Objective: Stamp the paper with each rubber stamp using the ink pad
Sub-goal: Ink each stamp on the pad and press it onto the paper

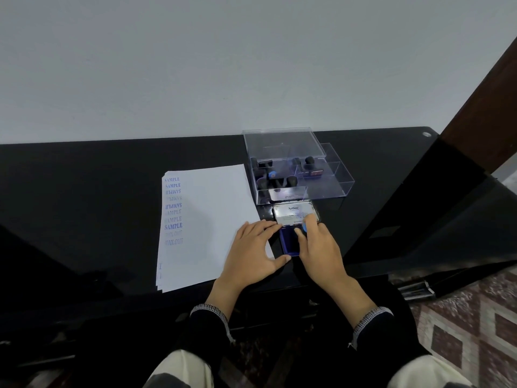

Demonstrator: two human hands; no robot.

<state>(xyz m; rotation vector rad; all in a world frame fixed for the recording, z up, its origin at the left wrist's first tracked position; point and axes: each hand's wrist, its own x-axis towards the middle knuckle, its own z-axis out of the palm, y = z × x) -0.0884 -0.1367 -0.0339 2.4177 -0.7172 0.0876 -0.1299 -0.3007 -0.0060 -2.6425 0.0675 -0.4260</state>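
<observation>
A white paper [207, 222] lies on the black table, its left margin carrying a column of blue SAMPLE prints. To its right sits the ink pad [289, 242], lid raised, blue pad showing. My right hand [321, 250] grips a stamp with a blue knob [305, 227] and holds it down on the pad. My left hand [256, 249] rests flat, fingers spread, on the paper's right edge, thumb and fingertips touching the pad's case. Behind them a clear plastic box [330, 189] holds several black-handled stamps [277, 180].
The black table [98, 191] stands against a pale wall. Its front edge runs just below the paper. A dark wooden post [481, 107] rises at the far right. Patterned floor tiles [461, 326] show at lower right.
</observation>
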